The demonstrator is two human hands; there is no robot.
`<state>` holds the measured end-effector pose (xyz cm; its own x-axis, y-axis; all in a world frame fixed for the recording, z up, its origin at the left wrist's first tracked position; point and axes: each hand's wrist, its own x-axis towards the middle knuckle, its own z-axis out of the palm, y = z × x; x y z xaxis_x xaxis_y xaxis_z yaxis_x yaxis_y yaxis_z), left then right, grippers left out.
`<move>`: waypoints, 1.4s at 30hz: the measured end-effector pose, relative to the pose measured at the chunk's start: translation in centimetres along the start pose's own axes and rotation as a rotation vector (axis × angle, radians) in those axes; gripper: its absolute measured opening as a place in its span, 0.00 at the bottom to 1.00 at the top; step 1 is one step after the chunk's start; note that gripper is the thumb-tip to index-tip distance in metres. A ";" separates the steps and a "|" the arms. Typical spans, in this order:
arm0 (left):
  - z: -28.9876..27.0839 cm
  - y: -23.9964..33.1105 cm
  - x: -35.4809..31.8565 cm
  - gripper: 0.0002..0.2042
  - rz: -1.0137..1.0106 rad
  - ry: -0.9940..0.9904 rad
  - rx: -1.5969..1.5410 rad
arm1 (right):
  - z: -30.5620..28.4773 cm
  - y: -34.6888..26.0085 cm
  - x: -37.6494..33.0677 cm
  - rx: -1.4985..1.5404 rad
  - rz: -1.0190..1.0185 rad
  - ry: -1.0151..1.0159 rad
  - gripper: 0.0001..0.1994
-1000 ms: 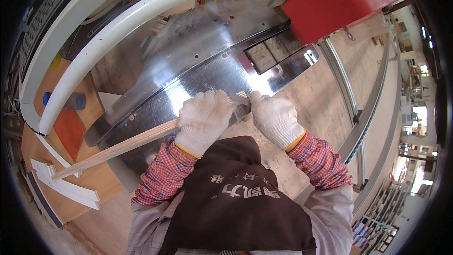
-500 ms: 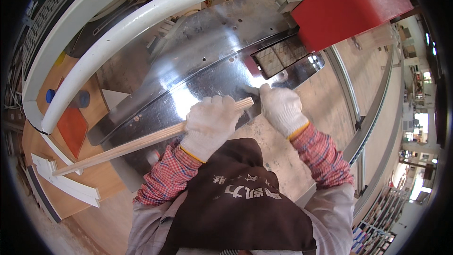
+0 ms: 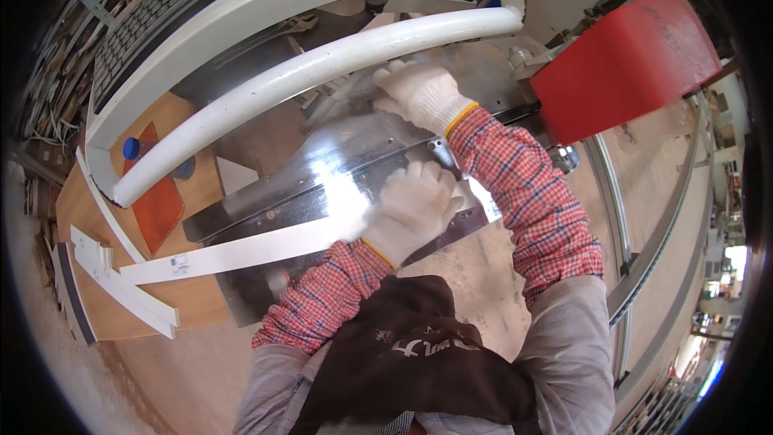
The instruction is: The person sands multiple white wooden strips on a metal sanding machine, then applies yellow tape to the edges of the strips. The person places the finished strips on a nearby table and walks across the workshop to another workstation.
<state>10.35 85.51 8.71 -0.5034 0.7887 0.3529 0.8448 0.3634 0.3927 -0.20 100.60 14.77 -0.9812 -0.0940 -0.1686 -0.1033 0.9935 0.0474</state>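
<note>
My left hand (image 3: 415, 205), in a white knit glove, is closed round a long narrow strip (image 3: 250, 250) with a white face and a small label. The strip slants down to the left across the shiny metal machine table (image 3: 225, 221); its other end lies over white pieces. Farther up, my right hand (image 3: 423, 95), gloved too, reaches over the table close to the curved white bar (image 3: 346, 56). Its fingers are curled, and what they hold, if anything, is hidden. The right forearm covers part of the table beside the red guard (image 3: 628, 64).
White strips (image 3: 129, 290) lie on a wooden board (image 3: 88, 217) at the left, near an orange-brown flat piece (image 3: 159, 213) and a blue cap (image 3: 131, 147). A keyboard (image 3: 177, 12) stands beyond the white frame. Metal rails (image 3: 664, 209) run along the right.
My right hand has moved up and left, from beside the strip's end to near the white bar. The strip has turned from its wood-coloured edge to its white face. The view has shifted slightly.
</note>
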 end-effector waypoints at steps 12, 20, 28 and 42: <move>-1.8 -2.5 -2.8 0.30 0.176 0.110 0.026 | 2.6 1.8 -0.8 0.107 -0.158 0.276 0.23; 0.1 -2.7 0.7 0.23 0.204 0.241 0.010 | 3.3 -1.8 -11.6 0.678 0.038 0.860 0.19; -17.3 -9.5 -18.9 0.22 -0.612 0.637 0.380 | 6.8 -9.8 -19.5 2.266 0.519 -0.285 0.11; -27.7 -22.6 -37.1 0.32 -1.457 0.292 0.450 | 6.5 -13.3 -14.3 2.307 0.621 -0.171 0.09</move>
<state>4.96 34.29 10.27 -0.8807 -0.4679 0.0744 -0.4335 0.8591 0.2721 16.27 89.12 10.12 -0.7855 0.0052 -0.6188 0.4657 -0.6534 -0.5967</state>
